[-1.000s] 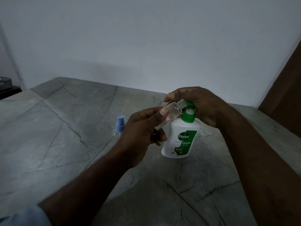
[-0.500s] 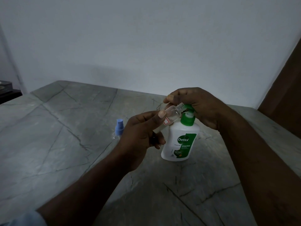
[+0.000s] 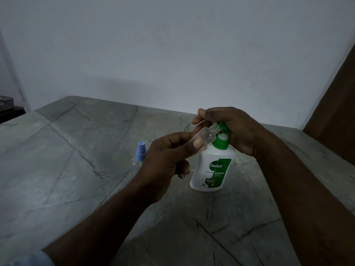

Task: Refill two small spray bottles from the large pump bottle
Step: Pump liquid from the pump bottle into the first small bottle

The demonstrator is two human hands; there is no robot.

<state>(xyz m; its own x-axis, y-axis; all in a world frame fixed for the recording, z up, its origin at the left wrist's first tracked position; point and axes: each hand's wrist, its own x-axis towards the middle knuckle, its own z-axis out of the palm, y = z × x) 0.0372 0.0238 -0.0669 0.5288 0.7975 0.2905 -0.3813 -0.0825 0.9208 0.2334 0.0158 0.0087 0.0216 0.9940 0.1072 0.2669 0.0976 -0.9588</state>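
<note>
A white pump bottle (image 3: pixel 212 166) with a green collar and green label stands upright on the grey stone table (image 3: pixel 76 169). My right hand (image 3: pixel 236 129) covers its green pump head, fingers curled over the top. My left hand (image 3: pixel 165 160) pinches a small clear spray bottle (image 3: pixel 206 135) with no cap, tilted so its open threaded neck sits right at the pump's spout. A second small spray bottle (image 3: pixel 141 153) with a blue cap stands on the table to the left, partly hidden behind my left hand.
A pale wall runs along the table's far edge. A brown panel (image 3: pixel 338 104) stands at the right. A dark object (image 3: pixel 7 108) sits beyond the table's left corner. The light is dim.
My right hand and the pump head sit slightly higher over the pump bottle than before. The small clear bottle stays at the spout, its neck a little more exposed.
</note>
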